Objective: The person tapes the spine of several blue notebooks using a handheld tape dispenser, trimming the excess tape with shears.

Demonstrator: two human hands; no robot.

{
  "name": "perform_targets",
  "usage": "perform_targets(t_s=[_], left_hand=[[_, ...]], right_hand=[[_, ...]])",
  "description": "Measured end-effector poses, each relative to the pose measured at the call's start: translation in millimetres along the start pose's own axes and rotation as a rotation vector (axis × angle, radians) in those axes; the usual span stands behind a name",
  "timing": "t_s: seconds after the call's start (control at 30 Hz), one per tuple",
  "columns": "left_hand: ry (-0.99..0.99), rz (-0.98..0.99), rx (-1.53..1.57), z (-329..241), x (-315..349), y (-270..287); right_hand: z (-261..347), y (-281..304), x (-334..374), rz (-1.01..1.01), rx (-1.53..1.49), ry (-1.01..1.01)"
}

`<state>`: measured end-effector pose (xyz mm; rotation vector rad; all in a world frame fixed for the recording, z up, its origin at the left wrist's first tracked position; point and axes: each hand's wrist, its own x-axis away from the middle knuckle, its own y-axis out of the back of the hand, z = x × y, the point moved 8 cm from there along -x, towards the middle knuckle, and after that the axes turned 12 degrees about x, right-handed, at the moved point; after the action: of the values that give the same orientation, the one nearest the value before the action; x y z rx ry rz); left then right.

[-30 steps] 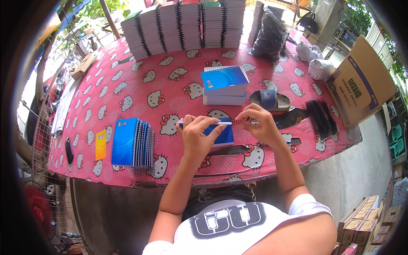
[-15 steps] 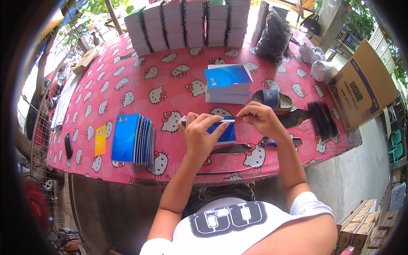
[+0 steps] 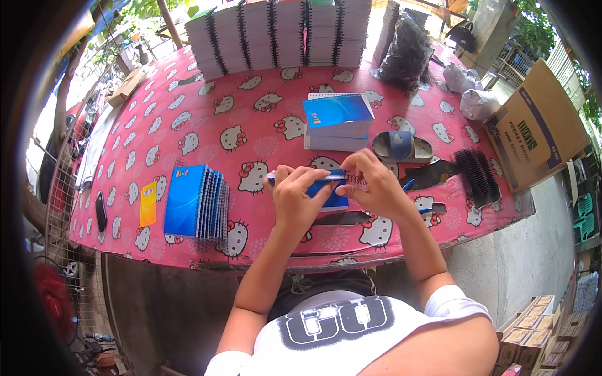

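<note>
Left hand (image 3: pixel 293 191) is gripping a blue notebook (image 3: pixel 337 176) over the pink surface (image 3: pixel 207 139), right hand (image 3: pixel 371 187) is pinching a coil (image 3: pixel 357 180) at its edge, binding seemingly unfinished, while coiled notebooks (image 3: pixel 185 202) are sitting apparently done at left and a stack (image 3: pixel 339 110) is likely waiting behind.

our left hand (image 3: pixel 295 189): pinching thumb to fingers, knuckles up | our right hand (image 3: pixel 371 183): fingers curled, just beside the left | forearms (image 3: pixel 271 266): bare, kinda slanting inward
</note>
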<state>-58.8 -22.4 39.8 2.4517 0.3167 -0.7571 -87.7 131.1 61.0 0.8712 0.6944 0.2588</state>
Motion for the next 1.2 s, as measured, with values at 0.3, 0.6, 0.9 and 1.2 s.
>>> perform_targets(t_s=[0.3,0.6,0.9,1.2], left_hand=[[-0.014,-0.001,-0.016,-0.7,2.3,-1.7],[-0.055,-0.042,0.001,-6.7,3.3,1.5],[-0.062,0.015,0.095,-7.5,1.6,3.0],[-0.169,-0.009,0.085,-13.2,-5.9,0.0]], right_hand=[[8.0,-1.2,-0.3,-0.100,0.037,-0.038],[22.1,1.1,0.5,-0.225,0.090,0.009],[-159.1,74.3,28.0,-0.135,0.614,-0.292],[-147.0,58.9,33.4,-0.408,-0.351,-0.230]])
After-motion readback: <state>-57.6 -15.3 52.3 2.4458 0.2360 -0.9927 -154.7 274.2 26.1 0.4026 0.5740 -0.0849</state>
